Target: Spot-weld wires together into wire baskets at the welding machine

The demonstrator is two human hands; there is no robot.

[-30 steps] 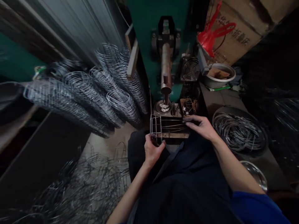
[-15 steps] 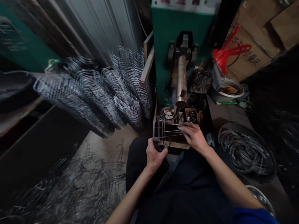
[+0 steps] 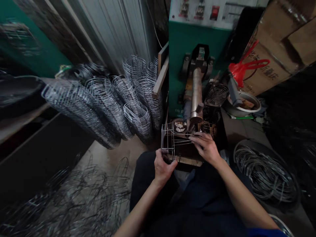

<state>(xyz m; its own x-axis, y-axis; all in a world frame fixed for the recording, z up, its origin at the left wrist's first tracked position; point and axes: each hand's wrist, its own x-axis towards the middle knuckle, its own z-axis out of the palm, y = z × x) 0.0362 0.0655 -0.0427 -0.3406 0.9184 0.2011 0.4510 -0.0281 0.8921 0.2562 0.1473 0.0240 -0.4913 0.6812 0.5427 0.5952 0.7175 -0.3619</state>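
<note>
A small wire rack [image 3: 167, 137] is held just below the metal arm [image 3: 197, 95] of a green machine [image 3: 176, 65]. My left hand [image 3: 163, 168] grips the rack's near left corner, thumb and fingers wrapped round its wires. My right hand [image 3: 206, 146] is closed at the rack's right end, its fingers pinched on thin wires close under the arm's tip. Whether those wires all belong to the rack I cannot tell. Beside the tip sits a round dish [image 3: 179, 126] with pale scraps in it.
Stacks of wire rings [image 3: 108, 105] lean on the left. Loose bent wire pieces [image 3: 81, 197] cover the lower left. On the right are a tub of wire pieces [image 3: 265, 174], a metal bowl [image 3: 249, 104], a small fan [image 3: 216, 95] and cardboard boxes [image 3: 274, 56].
The head view has tilted up slightly, so the scene sits lower and more of the machine's panel shows. Both hands keep hold of the wires, with the right hand slightly nearer the arm's tip.
</note>
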